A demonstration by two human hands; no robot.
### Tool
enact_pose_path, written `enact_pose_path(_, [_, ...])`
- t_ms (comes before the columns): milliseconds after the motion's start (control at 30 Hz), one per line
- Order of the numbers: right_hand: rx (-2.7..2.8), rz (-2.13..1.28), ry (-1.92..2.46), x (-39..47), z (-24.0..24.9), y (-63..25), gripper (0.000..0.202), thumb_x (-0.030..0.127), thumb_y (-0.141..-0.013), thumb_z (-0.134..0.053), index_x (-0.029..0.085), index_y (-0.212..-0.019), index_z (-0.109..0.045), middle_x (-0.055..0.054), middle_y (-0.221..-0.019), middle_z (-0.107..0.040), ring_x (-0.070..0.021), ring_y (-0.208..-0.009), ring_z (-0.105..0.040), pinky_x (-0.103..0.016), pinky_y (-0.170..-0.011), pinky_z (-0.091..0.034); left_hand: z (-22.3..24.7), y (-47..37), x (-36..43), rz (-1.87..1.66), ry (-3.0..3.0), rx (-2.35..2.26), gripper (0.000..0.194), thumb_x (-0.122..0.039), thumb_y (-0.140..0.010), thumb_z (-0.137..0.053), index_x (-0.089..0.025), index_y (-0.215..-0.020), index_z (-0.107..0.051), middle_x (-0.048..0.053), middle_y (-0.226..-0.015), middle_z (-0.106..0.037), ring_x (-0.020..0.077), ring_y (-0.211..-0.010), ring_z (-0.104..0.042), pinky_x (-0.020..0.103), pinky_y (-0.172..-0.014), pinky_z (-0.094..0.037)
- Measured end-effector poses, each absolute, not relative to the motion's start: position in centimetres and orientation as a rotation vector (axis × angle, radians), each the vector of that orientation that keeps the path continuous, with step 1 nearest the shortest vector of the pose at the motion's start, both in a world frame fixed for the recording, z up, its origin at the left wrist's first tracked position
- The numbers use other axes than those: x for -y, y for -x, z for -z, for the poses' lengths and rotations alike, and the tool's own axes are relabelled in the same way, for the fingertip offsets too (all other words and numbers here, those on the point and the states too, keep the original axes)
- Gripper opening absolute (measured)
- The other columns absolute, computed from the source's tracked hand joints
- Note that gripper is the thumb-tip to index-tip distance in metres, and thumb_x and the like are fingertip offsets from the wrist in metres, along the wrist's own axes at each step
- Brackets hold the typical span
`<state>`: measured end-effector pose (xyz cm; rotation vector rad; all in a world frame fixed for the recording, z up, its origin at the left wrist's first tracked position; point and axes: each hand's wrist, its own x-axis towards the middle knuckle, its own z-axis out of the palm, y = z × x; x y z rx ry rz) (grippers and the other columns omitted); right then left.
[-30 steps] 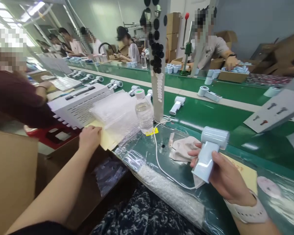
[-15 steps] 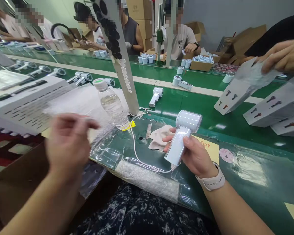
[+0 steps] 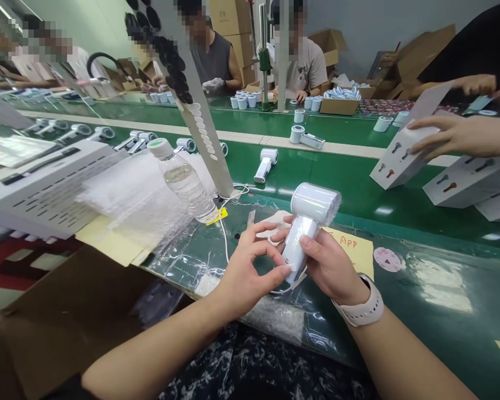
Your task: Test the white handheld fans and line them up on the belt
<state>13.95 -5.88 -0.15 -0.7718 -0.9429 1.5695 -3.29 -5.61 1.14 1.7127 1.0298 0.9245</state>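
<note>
My right hand (image 3: 331,264) is wrapped around the handle of a pale blue handheld fan (image 3: 315,203), whose round head points up and right. With thumb and index finger my left hand (image 3: 256,264) pinches the bottom end of that handle, its other fingers curled behind. Dark lettering runs along the handle. Behind my fingers a light cloth (image 3: 277,219) lies on the green bench, partly hidden. A thin white cable (image 3: 226,239) passes beneath my hands. Another handheld fan (image 3: 266,165) lies farther off on the green belt.
A tilted water bottle (image 3: 187,183) stands left, beside clear plastic bags (image 3: 125,194) and a slotted white box (image 3: 62,172). A slanted post (image 3: 204,128) rises behind it. At right, a co-worker's hand (image 3: 462,133) touches a white carton (image 3: 400,158). Several people sit across the belt.
My left hand has come from the far left to the fan's handle. The fan has turned slightly in my right hand, showing its lettering. The co-worker's hand has shifted on the carton.
</note>
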Motion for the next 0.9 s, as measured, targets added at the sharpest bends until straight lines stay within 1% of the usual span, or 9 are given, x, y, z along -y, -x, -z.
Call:
enact_pose_path(100, [1.025,-1.556,0.781,5.8,0.7,-13.7,0.036,0.05,-0.085,-0.073,0.023,-0.108,-0.065,-0.007,-0.105,-0.074,-0.0252,-0.092,-0.069,-0.042,-0.088,-0.053,0.4,3.3,5.1,-0.898,-1.57,-1.004,0.033,-0.037,-0.071,-0.083,-0.019,-0.067,-0.056,0.012,-0.135,-0.053,0.0306,-0.139,-0.046,0.058,-0.118,-0.033])
enact_pose_path(167, [1.064,-1.551,0.785,5.9,1.0,-13.5,0.037,0.048,-0.08,-0.079,0.023,-0.105,-0.066,-0.007,-0.104,-0.072,-0.0251,-0.097,-0.067,-0.04,-0.089,-0.053,1.2,3.7,4.6,-0.907,-1.469,-1.004,0.039,-0.04,-0.069,-0.085,-0.02,-0.072,-0.052,0.013,-0.135,-0.054,0.0296,-0.135,-0.051,0.056,-0.114,-0.039])
enact_pose_path(300, [1.009,-1.689,0.85,6.6,1.2,-13.1,0.048,0.038,-0.069,-0.09,0.024,-0.107,-0.064,-0.006,-0.107,-0.072,-0.0243,-0.094,-0.07,-0.036,-0.079,-0.057,0.5,6.7,3.0,-1.091,-1.484,-1.122,0.028,-0.037,-0.078,-0.074,-0.02,-0.08,-0.052,0.013,-0.133,-0.056,0.0254,-0.126,-0.056,0.046,-0.103,-0.049])
enact_pose_path(400, [1.011,-1.757,0.913,7.0,1.5,-13.2,0.049,0.037,-0.071,-0.089,0.023,-0.109,-0.063,-0.009,-0.109,-0.073,-0.0255,-0.093,-0.072,-0.038,-0.078,-0.059,-1.9,11.5,1.7,-1.328,-1.688,-1.365,0.02,-0.036,-0.08,-0.066,-0.021,-0.08,-0.054,0.012,-0.123,-0.06,0.0242,-0.12,-0.058,0.042,-0.099,-0.052])
enact_pose_path(467, [1.024,-1.766,0.925,7.0,1.7,-13.2,0.05,0.038,-0.071,-0.089,0.023,-0.11,-0.062,-0.011,-0.109,-0.074,-0.0263,-0.092,-0.072,-0.039,-0.077,-0.06,-3.9,15.3,1.2,-1.426,-1.827,-1.682,0.017,-0.037,-0.081,-0.062,-0.021,-0.082,-0.054,0.01,-0.11,-0.064,0.0236,-0.107,-0.063,0.043,-0.094,-0.054])
enact_pose_path(533, [0.984,-1.762,0.934,6.9,1.7,-13.1,0.051,0.04,-0.07,-0.09,0.022,-0.109,-0.063,-0.012,-0.11,-0.074,-0.0269,-0.09,-0.073,-0.039,-0.074,-0.06,-5.5,19.1,1.0,-1.291,-1.845,-2.191,0.017,-0.037,-0.084,-0.056,-0.022,-0.09,-0.055,0.009,-0.102,-0.066,0.0246,-0.095,-0.064,0.046,-0.091,-0.054])
enact_pose_path(633, [0.891,-1.734,0.972,6.7,1.4,-12.9,0.052,0.043,-0.066,-0.091,0.021,-0.105,-0.064,-0.012,-0.109,-0.075,-0.0272,-0.087,-0.074,-0.038,-0.071,-0.06,-6.7,23.6,1.0,-0.841,-1.762,-2.676,0.022,-0.041,-0.081,-0.056,-0.021,-0.09,-0.05,0.015,-0.104,-0.066,0.0355,-0.106,-0.063,0.053,-0.095,-0.05])
enact_pose_path(767, [0.899,-1.726,0.978,6.4,1.2,-13.1,0.052,0.044,-0.066,-0.091,0.02,-0.105,-0.064,-0.013,-0.105,-0.077,-0.027,-0.084,-0.074,-0.038,-0.071,-0.06,-5.9,25.7,1.3,-0.476,-1.592,-2.571,0.033,-0.052,-0.075,-0.063,-0.024,-0.084,-0.047,0.011,-0.09,-0.069,0.0352,-0.089,-0.068,0.048,-0.08,-0.053])
enact_pose_path(900, [0.931,-1.743,0.966,6.5,1.2,-13.0,0.051,0.042,-0.071,-0.088,0.021,-0.111,-0.062,-0.012,-0.109,-0.076,-0.0253,-0.085,-0.073,-0.038,-0.074,-0.058,-5.3,25.3,1.2,-0.679,-1.491,-2.383,0.021,-0.038,-0.068,-0.064,-0.025,-0.078,-0.051,0.004,-0.071,-0.071,0.0289,-0.077,-0.071,0.041,-0.072,-0.053])
